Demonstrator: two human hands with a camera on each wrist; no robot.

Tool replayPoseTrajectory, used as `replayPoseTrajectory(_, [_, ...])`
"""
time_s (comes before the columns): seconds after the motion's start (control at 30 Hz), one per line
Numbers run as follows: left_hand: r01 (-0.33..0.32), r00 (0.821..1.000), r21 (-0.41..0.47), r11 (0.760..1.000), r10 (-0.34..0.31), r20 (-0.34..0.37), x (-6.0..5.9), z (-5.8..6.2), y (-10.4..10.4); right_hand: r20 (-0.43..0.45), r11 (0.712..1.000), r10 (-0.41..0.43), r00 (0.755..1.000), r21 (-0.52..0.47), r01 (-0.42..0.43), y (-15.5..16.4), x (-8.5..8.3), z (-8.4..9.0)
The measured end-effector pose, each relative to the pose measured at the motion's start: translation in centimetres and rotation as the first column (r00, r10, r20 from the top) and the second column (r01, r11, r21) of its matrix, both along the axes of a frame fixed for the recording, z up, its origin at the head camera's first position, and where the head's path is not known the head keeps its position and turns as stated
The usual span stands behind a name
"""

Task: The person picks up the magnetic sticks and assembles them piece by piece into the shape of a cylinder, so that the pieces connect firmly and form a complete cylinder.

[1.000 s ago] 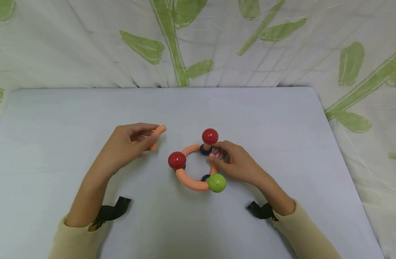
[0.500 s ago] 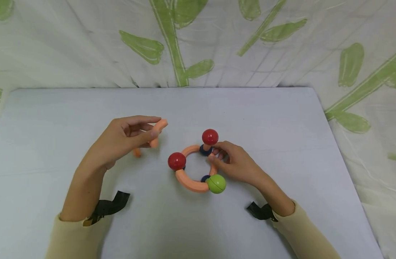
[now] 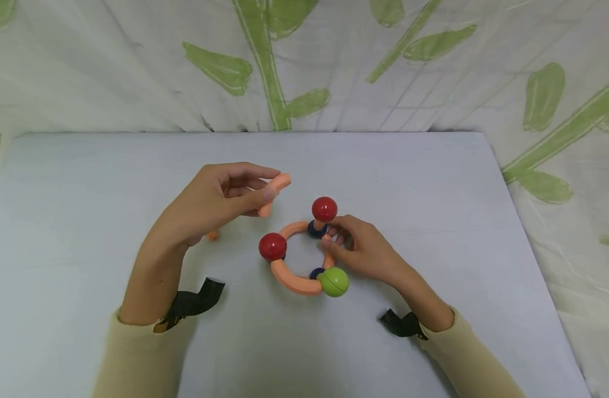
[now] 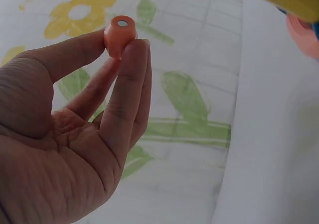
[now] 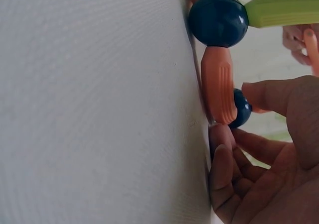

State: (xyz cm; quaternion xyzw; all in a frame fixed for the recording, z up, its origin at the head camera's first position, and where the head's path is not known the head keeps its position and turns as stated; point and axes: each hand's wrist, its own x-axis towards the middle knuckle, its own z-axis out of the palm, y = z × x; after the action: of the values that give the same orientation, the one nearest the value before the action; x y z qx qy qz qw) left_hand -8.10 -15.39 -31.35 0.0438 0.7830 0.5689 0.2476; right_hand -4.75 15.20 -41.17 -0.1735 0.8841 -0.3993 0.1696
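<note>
My left hand (image 3: 217, 193) is raised above the table, pinching a curved orange magnetic stick (image 3: 280, 182) between thumb and fingers. In the left wrist view the end of this stick (image 4: 118, 40) shows a round silvery spot. On the table lies a ring of curved orange sticks (image 3: 295, 282) joined by dark blue balls (image 3: 317, 229). Red balls (image 3: 324, 209) top two of its uprights, and a green ball (image 3: 336, 282) tops the third, a green stick (image 5: 284, 11). My right hand (image 3: 366, 251) holds the ring's right side by thumb and fingers, beside a blue ball.
Another orange piece (image 3: 212, 236) lies on the table, partly hidden under my left wrist. Behind the white table (image 3: 409, 177) hangs a pale curtain (image 3: 150, 66) with green leaf patterns. Black straps (image 3: 199, 298) are on both wrists.
My left hand first lifts the orange stick away, uncovering another orange piece on the table, then carries it rightward and up toward the ring. The right hand and ring stay in place.
</note>
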Motion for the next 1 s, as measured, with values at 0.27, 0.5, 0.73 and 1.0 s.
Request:
replayPoseTrajectory(0.27, [0.048, 0.999, 0.010, 0.999, -0.048, -0.005, 0.4, -0.1, 0.7, 0.000, 1.000, -0.002, 1.000, -0.006, 0.002, -0.1, -0.1, -0.3])
replayPoseTrajectory(0.5, [0.105, 0.994, 0.035, 0.994, -0.105, 0.022, 0.4, -0.7, 1.0, 0.002, 1.000, -0.004, 1.000, -0.010, 0.004, 0.0, -0.1, -0.4])
replayPoseTrajectory(0.73, [0.124, 0.992, 0.072, 0.990, -0.126, 0.022, 0.4, -1.0, 1.0, -0.004, 1.000, -0.003, 1.000, -0.016, 0.003, 0.2, -0.1, -0.6])
replayPoseTrajectory(1.0, [0.136, 0.990, 0.074, 0.988, -0.139, 0.027, 0.3, -1.0, 1.0, -0.013, 1.000, 0.003, 1.000, -0.007, -0.003, 0.3, -0.1, -0.6])
